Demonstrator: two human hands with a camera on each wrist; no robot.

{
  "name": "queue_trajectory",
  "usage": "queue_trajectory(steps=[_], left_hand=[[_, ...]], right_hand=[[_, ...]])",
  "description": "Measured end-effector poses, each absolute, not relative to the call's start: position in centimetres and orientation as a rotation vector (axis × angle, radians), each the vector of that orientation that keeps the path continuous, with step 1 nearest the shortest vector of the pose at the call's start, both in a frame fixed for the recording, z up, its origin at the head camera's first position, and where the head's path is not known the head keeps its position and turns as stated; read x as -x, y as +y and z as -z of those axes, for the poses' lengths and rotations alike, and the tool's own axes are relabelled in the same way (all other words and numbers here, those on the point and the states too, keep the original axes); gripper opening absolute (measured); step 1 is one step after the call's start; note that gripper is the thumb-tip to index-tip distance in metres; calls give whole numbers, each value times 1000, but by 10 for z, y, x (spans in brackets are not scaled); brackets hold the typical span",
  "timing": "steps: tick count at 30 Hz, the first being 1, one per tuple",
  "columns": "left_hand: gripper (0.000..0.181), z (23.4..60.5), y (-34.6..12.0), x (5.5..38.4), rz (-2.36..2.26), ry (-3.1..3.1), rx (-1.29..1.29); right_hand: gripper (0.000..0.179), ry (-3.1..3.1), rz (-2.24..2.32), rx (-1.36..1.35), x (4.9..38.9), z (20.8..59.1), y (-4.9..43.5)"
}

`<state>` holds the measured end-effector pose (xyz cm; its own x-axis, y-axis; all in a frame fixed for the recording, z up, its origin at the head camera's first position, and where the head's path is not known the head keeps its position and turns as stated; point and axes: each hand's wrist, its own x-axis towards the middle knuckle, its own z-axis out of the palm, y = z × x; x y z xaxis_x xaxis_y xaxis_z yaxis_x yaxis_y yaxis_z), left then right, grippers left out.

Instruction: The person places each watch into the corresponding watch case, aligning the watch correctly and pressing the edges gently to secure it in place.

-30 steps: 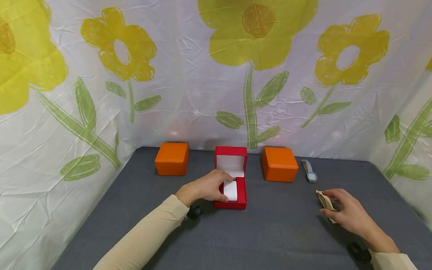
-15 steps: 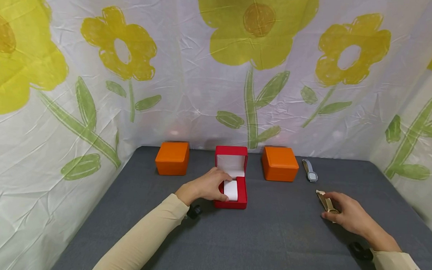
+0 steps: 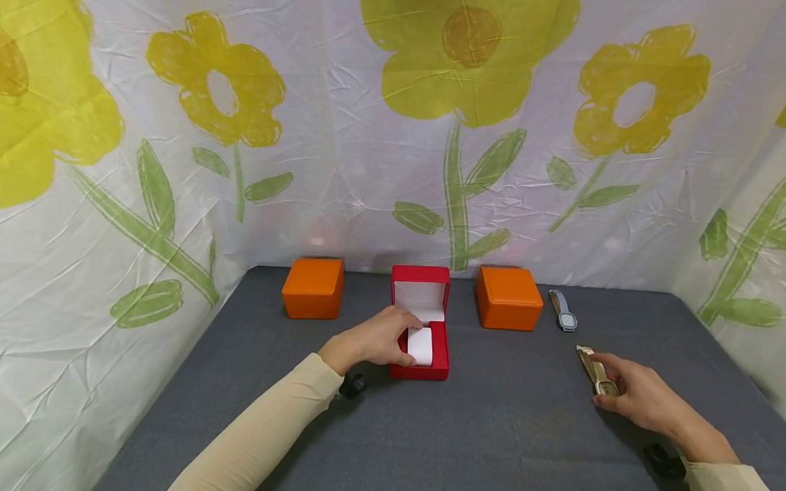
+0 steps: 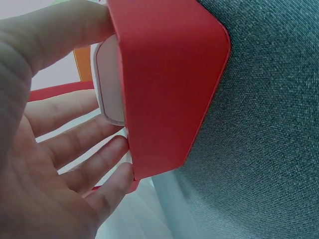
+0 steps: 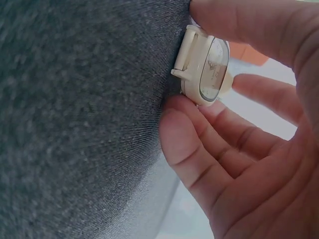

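Observation:
In the head view, a red watch box [image 3: 418,373] stands with its lid up, a white cushion [image 3: 420,347] inside. My left hand [image 3: 378,337] pinches the cushion between thumb and fingers, as the left wrist view also shows; the other fingers [image 4: 92,164] rest along the box. A gold-coloured wristwatch [image 3: 592,364] lies on the dark tablecloth at the right. My right hand [image 3: 648,395] is around it with loosely bent fingers. The right wrist view shows the thumb [image 5: 229,20] on one side of the watch's case [image 5: 202,67] and the fingers on the other.
Orange boxes, one on the left [image 3: 313,289] and one on the right [image 3: 509,299], stand shut either side of the red box. Another watch [image 3: 563,311], light with a square face, lies beside the right one. A flower-printed curtain [image 3: 332,128] hangs behind the grey-covered table [image 3: 490,437].
The gold-coloured watch has gone from tilted to lying flatter. My right hand has loosened and drifted slightly right, showing more of the watch. The left hand has stayed put.

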<state>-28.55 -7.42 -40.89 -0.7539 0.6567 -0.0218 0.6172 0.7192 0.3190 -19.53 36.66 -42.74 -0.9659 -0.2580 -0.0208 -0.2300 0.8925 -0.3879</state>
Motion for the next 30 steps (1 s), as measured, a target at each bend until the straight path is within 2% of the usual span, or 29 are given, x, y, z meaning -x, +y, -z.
queue_trajectory(steps=[7,19,30], left_hand=[[63,411,-74,285,-481,2806,-1030],[67,412,-76,278,-577,2873,-1066],[57,421,-79,270,-1100,2800,-1066]], right_hand=[[69,3044,608,424,195,428,370],[46,3201,638,515,195,424,358],[41,3268,752,617,198,423,330]])
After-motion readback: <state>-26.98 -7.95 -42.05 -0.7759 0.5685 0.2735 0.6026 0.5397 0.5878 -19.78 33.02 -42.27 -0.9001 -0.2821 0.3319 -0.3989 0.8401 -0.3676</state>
